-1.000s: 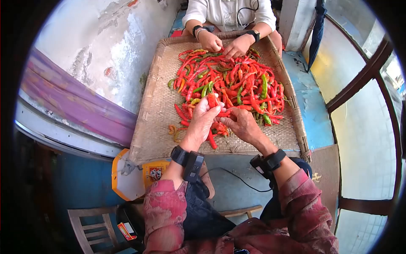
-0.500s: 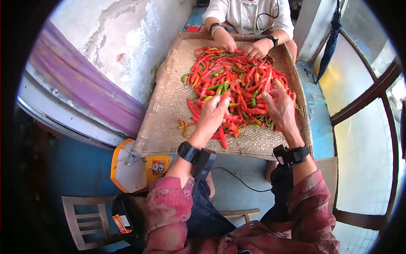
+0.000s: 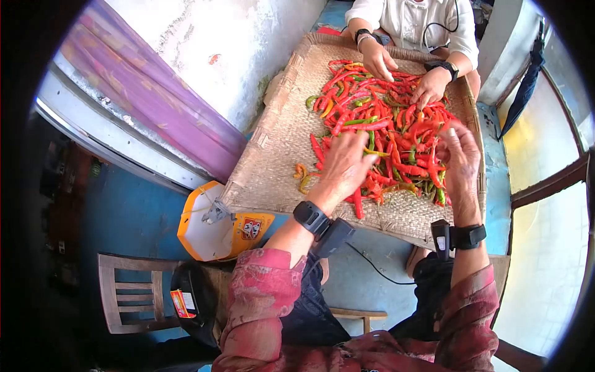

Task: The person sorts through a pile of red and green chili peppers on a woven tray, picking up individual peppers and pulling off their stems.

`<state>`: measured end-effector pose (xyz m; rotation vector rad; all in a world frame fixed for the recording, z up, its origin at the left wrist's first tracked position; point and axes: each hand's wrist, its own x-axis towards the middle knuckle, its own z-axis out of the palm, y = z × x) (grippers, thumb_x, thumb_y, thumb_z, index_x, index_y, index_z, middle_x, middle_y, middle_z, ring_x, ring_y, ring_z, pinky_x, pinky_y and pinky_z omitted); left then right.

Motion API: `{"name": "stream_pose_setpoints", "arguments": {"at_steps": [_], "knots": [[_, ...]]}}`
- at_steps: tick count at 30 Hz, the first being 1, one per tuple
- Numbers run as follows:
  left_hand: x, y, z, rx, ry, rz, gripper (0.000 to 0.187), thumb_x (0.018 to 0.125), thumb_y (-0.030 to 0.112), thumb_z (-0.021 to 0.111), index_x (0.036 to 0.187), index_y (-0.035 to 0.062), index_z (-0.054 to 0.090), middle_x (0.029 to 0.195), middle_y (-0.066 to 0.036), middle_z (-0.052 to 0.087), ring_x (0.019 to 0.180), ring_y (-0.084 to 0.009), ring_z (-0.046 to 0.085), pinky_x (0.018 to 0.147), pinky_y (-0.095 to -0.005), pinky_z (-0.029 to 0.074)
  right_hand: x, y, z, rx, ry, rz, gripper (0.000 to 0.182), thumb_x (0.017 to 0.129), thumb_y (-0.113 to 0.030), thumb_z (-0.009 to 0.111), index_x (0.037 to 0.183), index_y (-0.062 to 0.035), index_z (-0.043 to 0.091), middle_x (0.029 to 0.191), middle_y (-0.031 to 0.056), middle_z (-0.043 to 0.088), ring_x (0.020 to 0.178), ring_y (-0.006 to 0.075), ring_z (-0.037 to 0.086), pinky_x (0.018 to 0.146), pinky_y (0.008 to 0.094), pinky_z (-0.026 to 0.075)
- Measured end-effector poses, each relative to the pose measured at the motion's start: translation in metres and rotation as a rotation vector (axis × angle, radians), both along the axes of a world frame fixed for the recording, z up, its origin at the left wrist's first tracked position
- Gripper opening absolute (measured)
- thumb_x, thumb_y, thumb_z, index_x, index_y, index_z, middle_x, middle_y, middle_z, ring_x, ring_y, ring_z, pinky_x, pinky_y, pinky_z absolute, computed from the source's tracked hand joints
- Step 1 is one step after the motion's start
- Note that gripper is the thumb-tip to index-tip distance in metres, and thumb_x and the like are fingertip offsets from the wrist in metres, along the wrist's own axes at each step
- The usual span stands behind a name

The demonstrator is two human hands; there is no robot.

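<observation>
A loose heap of chili peppers (image 3: 406, 167), mostly red with some green and yellow, lies on a woven bamboo tray (image 3: 266, 167). My left hand (image 3: 342, 168) is over the heap's near left side, palm down, fingers stretched and thumb apart, its fingertips slightly blurred. Close to its thumb is a yellow chili pepper (image 3: 375, 152). On the right side of the heap, my right hand (image 3: 463, 166) is raised with its fingers curled toward the thumb. Red shows at its fingertips, apparently a red chili pepper (image 3: 451, 125), partly hidden by the hand.
Across the tray a person in a white top works with a left-side hand (image 3: 378, 59) and another hand (image 3: 432, 87) at the peppers. A yellow-and-white container (image 3: 201, 223) stands below the tray's left corner, near a wooden chair (image 3: 133, 294). A dark umbrella (image 3: 527, 80) hangs at right.
The view has shifted, so the tray sits further right. My left hand has opened from a pinch, and my right hand has curled its fingers. The other person's hands have moved apart.
</observation>
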<state>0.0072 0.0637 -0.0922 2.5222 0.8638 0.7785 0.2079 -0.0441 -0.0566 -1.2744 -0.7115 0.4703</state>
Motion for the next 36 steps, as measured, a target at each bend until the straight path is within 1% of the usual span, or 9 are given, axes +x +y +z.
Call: {"name": "stream_pose_setpoints", "arguments": {"at_steps": [3, 5, 9, 15, 21, 24, 29, 33, 36], "knots": [[-0.016, 0.005, 0.008, 0.234, 0.138, 0.173, 0.074, 0.073, 0.017, 0.073, 0.136, 0.0063, 0.035, 0.14, -0.018, 0.033, 0.129, -0.0396, 0.03, 0.099, -0.051, 0.035, -0.005, -0.003, 0.006, -0.114, -0.074, -0.165, 0.027, 0.088, -0.017, 0.061, 0.112, -0.0037, 0.059, 0.069, 0.0037, 0.059, 0.062, 0.0113, 0.057, 0.054, 0.0259, 0.047], [-0.015, 0.002, 0.011, 0.395, 0.24, 0.211, 0.077, 0.074, 0.018, 0.072, 0.139, 0.007, 0.032, 0.145, -0.016, 0.027, 0.135, -0.0389, 0.023, 0.102, -0.0591, 0.029, -0.015, -0.008, -0.001, -0.429, -0.864, -0.099, 0.029, 0.084, -0.012, 0.062, 0.112, -0.0063, 0.06, 0.07, 0.0086, 0.061, 0.065, 0.0165, 0.062, 0.054, 0.0297, 0.048], [0.003, -0.009, 0.014, 0.509, 0.137, 0.138, 0.056, 0.085, 0.025, 0.048, 0.137, 0.0072, 0.038, 0.146, -0.014, 0.029, 0.136, -0.0363, 0.023, 0.105, -0.0619, 0.02, -0.088, -0.004, -0.011, 0.006, -1.092, 0.43, 0.02, 0.076, -0.004, 0.059, 0.095, -0.0069, 0.06, 0.071, 0.0124, 0.06, 0.064, 0.0321, 0.061, 0.056, 0.0391, 0.05], [-0.002, -0.015, 0.018, 0.514, 0.164, 0.088, 0.061, 0.082, 0.033, 0.052, 0.14, 0.0159, 0.038, 0.149, -0.012, 0.026, 0.138, -0.0365, 0.02, 0.103, -0.0616, 0.023, -0.11, -0.001, 0.015, -0.004, -0.953, 0.312, 0.02, 0.073, -0.001, 0.058, 0.092, -0.0072, 0.057, 0.07, 0.0128, 0.057, 0.064, 0.0318, 0.061, 0.054, 0.0411, 0.049], [0.002, -0.03, 0.003, 0.6, 0.241, -0.006, 0.055, 0.085, 0.033, 0.046, 0.135, 0.0116, 0.042, 0.145, -0.012, 0.033, 0.136, -0.0337, 0.025, 0.105, -0.0587, 0.02, -0.12, 0.004, 0.025, -0.061, -1.242, 0.34, 0.023, 0.081, -0.009, 0.053, 0.103, -0.0098, 0.059, 0.076, 0.013, 0.063, 0.065, 0.027, 0.064, 0.052, 0.0376, 0.051], [0.005, -0.034, -0.006, 0.663, 0.323, 0.001, 0.054, 0.086, 0.03, 0.045, 0.136, 0.0111, 0.04, 0.143, -0.011, 0.036, 0.136, -0.0295, 0.026, 0.107, -0.0583, 0.016, -0.114, 0.013, 0.022, -0.489, -1.37, 0.101, 0.025, 0.083, -0.009, 0.051, 0.108, -0.0099, 0.057, 0.071, 0.0126, 0.062, 0.059, 0.0266, 0.064, 0.048, 0.0373, 0.05], [-0.011, -0.013, 0.013, 0.385, 0.205, 0.087, 0.058, 0.083, 0.021, 0.057, 0.136, 0.0084, 0.039, 0.143, -0.015, 0.035, 0.133, -0.0329, 0.03, 0.104, -0.0569, 0.026, -0.103, 0.006, 0.015, -0.26, -1.28, 0.21, 0.035, 0.081, -0.008, 0.052, 0.117, -0.0102, 0.054, 0.068, 0.012, 0.059, 0.059, 0.0279, 0.063, 0.049, 0.0398, 0.049], [-0.056, 0.034, 0.003, 0.25, 0.286, 0.21, 0.022, 0.077, 0.006, 0.057, 0.098, 0.0073, 0.062, 0.087, -0.014, 0.063, 0.084, -0.0317, 0.062, 0.072, -0.0415, 0.051, -0.093, -0.013, 0.004, -0.282, -1.19, 0.197, 0.006, 0.081, -0.011, 0.055, 0.078, -0.0068, 0.051, 0.065, 0.0127, 0.057, 0.061, 0.0318, 0.061, 0.05, 0.0421, 0.048], [-0.087, 0.062, -0.026, 0.042, 0.598, 0.288, 0.019, 0.08, 0.01, 0.053, 0.095, 0.0052, 0.062, 0.091, -0.018, 0.063, 0.086, -0.0367, 0.063, 0.076, -0.0449, 0.051, -0.08, -0.018, 0.002, -0.3, -1.165, 0.158, 0.008, 0.081, -0.011, 0.054, 0.075, -0.0064, 0.051, 0.065, 0.0128, 0.056, 0.06, 0.0324, 0.06, 0.049, 0.0422, 0.048]]}}
